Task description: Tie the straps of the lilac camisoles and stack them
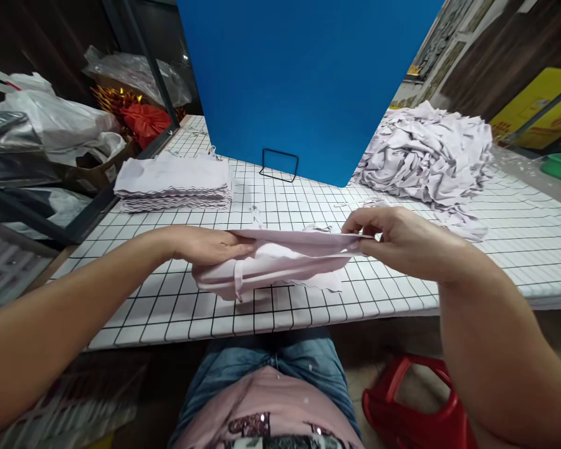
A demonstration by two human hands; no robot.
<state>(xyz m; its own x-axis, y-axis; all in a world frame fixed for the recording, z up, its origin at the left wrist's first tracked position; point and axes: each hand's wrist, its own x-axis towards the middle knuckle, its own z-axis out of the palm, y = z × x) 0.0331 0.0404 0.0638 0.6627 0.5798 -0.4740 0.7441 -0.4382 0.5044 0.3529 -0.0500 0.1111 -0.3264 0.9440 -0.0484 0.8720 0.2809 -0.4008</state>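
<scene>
A pale pinkish-white piece of fabric is stretched between my hands, just above the front part of the gridded table. Its lower edge hangs in folds, and a narrow strip dangles near its left side. My left hand grips the left end, fingers held together and the tips partly hidden by the cloth. At the right end, my right hand pinches the upper edge between thumb and fingers. Behind my left hand lies a neat stack of similar fabric pieces with wavy edges.
A large loose heap of the same fabric sits at the back right. A big blue panel stands behind a small black wire frame on the checked tablecloth. White bags fill the left shelf; a red stool stands below right.
</scene>
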